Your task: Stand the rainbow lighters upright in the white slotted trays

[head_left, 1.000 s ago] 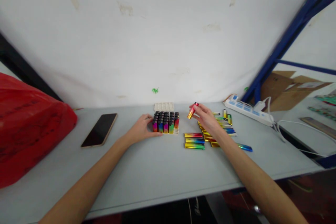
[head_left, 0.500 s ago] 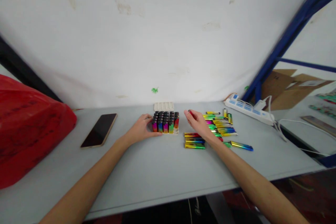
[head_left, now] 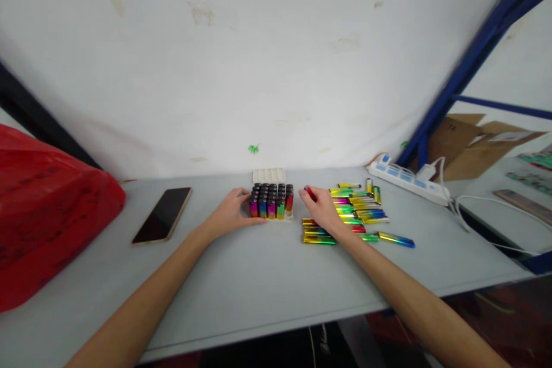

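Note:
Several upright lighters [head_left: 268, 201] with black tops and shiny coloured bodies stand in rows in a white tray [head_left: 289, 216]. At the block's left end is my left hand [head_left: 231, 210], its thumb along the front and its fingers at the back left corner, closed around that end. My right hand [head_left: 319, 206], a little right of the block, is closed on a red lighter [head_left: 309, 193]. More shiny lighters [head_left: 364, 207] lie loose beyond and around my right hand, partly covered by it. Near my right wrist, a few lighters [head_left: 317, 231] lie side by side.
Behind the block, a second white tray [head_left: 268, 175] is by the wall. A phone [head_left: 163, 215] lies to the left, beside a red bag [head_left: 52, 213]. On the right are a power strip [head_left: 407, 183] with cables, a blue frame [head_left: 457, 80] and a cardboard box [head_left: 466, 146].
My right hand has moved slightly down and turned, and more of the red lighter in it now shows. My left hand stays at the block.

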A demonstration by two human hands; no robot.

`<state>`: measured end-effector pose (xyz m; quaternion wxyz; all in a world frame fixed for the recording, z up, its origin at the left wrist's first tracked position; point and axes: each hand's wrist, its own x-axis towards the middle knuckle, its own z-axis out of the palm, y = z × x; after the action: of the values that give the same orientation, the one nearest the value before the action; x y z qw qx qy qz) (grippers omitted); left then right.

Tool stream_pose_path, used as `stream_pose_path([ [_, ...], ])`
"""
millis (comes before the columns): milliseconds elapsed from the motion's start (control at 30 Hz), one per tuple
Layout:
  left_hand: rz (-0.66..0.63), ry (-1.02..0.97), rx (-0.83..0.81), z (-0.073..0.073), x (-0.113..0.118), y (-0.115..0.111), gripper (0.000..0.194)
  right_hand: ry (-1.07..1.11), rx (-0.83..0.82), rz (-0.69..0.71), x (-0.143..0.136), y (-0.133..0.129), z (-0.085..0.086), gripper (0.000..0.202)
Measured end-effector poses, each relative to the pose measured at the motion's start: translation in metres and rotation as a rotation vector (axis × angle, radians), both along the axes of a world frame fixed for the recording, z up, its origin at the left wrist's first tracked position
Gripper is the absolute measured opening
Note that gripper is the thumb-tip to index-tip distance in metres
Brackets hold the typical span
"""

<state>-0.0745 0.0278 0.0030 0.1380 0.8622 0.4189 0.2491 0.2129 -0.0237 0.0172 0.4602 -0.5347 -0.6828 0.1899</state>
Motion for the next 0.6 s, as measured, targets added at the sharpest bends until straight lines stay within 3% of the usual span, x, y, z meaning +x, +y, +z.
stream_pose_path([
  [133,0.001,-0.009,0.0,-0.001,0.0,0.0,0.064,-0.076,0.004,0.165,0.006,-0.006,0.009,0.039],
  [233,-0.001,-0.008,-0.003,-0.001,-0.001,-0.001,0.066,-0.246,0.103,0.26,0.011,-0.009,0.016,0.037],
  [333,-0.001,0.0,-0.004,-0.001,-0.001,-0.002,0.065,-0.413,0.19,0.257,0.015,-0.01,0.017,0.037],
  [600,0.002,-0.014,-0.019,0.0,0.0,-0.002,0.065,-0.421,0.047,0.236,0.014,-0.011,0.017,0.034],
])
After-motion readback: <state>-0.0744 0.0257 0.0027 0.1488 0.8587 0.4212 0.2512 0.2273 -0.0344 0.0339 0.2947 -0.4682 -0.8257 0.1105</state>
